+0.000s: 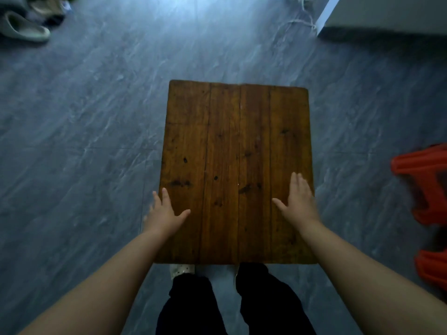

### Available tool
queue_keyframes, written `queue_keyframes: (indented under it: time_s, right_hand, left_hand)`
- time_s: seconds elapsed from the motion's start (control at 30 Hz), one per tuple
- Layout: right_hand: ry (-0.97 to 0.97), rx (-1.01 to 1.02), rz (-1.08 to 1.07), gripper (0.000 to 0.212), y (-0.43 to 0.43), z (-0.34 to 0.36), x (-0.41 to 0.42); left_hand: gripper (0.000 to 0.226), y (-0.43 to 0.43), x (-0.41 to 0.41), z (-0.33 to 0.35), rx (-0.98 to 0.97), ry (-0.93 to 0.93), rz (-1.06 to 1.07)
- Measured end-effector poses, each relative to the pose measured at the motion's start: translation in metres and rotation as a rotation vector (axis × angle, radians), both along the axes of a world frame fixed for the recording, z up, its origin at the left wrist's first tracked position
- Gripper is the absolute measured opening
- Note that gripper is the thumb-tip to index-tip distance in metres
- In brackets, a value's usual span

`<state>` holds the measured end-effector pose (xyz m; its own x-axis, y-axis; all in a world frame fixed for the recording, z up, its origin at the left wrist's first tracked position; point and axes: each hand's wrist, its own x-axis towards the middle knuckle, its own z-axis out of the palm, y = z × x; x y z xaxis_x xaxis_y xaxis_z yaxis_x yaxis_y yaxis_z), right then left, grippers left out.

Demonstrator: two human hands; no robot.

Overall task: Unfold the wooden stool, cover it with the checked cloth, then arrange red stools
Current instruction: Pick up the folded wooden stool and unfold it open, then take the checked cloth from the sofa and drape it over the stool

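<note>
The wooden stool (pixel 232 151) stands on the grey floor in front of me, its brown plank top facing up; its legs are hidden under the top. My left hand (pixel 164 213) hovers over the near left edge of the top, fingers spread, holding nothing. My right hand (pixel 298 201) is over the near right part of the top, also spread and empty. Red stools (pixel 425 187) sit at the right edge of the view, partly cut off. No checked cloth is in view.
Slippers and shoes (pixel 26 27) lie at the far left corner. A white cabinet or appliance (pixel 387 18) stands at the far right with a cord beside it. My legs in black trousers (pixel 232 303) are just behind the stool's near edge.
</note>
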<state>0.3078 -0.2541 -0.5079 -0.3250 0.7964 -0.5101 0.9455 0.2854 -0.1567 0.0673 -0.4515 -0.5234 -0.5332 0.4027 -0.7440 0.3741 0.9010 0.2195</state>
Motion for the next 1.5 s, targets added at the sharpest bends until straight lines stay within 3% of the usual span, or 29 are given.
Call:
queue_keyframes:
  time_s: [0.27, 0.43, 0.63, 0.83, 0.97, 1.13, 1.37, 1.5]
  right_hand:
    - [0.425, 0.324, 0.298, 0.069, -0.027, 0.246, -0.081]
    - [0.587, 0.431, 0.404, 0.063, -0.065, 0.369, -0.118]
    - [0.718, 0.505, 0.642, 0.065, -0.102, 0.472, -0.144]
    - [0.676, 0.434, 0.878, 0.081, -0.142, 0.529, -0.167]
    - [0.706, 0.372, 0.996, 0.077, -0.196, 0.538, -0.190]
    - [0.832, 0.355, 1.211, 0.060, -0.302, 0.557, -0.227]
    - [0.977, 0.307, 1.490, 0.059, -0.486, 0.582, -0.279]
    - [0.973, 0.264, 1.621, 0.061, -0.591, 0.574, -0.309]
  left_hand:
    - [0.070, 0.029, -0.030, 0.243, 0.483, 0.420, -0.253]
    - [0.061, 0.004, -0.051, 0.383, 0.593, 0.732, -0.470]
    - [0.061, -0.049, -0.037, 0.489, 0.611, 0.899, -0.332]
    - [0.067, -0.111, -0.022, 0.533, 0.458, 0.981, -0.131]
    - [0.066, -0.187, -0.015, 0.548, 0.349, 1.006, 0.015]
    - [0.074, -0.312, -0.014, 0.574, 0.213, 1.077, 0.241]
    - [0.062, -0.487, -0.011, 0.580, 0.192, 1.132, 0.564]
    - [0.083, -0.586, -0.021, 0.569, 0.120, 1.183, 0.673]
